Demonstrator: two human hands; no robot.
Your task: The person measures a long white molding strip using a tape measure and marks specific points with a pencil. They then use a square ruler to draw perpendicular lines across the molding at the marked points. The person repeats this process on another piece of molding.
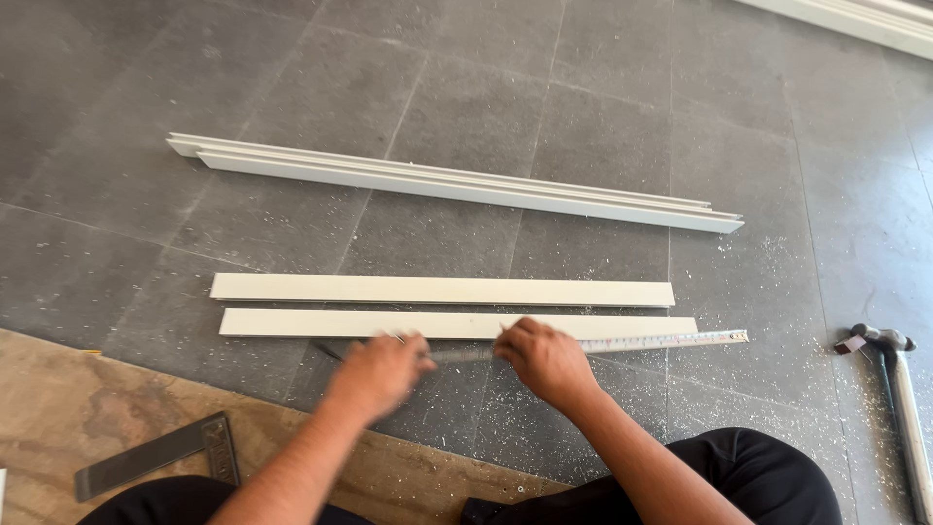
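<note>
A tape (661, 340) lies stretched on the grey tiled floor (466, 107), its long axis running left to right, nearly level, rising a little toward the right. Its free end points right, just past the end of the near strip (292, 323). The tape sits just beside that strip's near edge, parallel to it.

The left hand (377, 371) is blurred; a dark slim thing, perhaps a pencil (328, 351), sticks out to its left, and I cannot tell how the fingers grip. The right hand (544, 358) presses down on the tape, fingers curled over it near the strip's middle.

There are two flat white strips, the near one and a far strip (442, 290), side by side, both lying left to right. Beyond them lies one long moulding (457, 182), slanting down to the right. One hammer (899, 389) lies at the right edge, one metal square (160, 455) at the lower left on a brown slab (58, 418).
</note>
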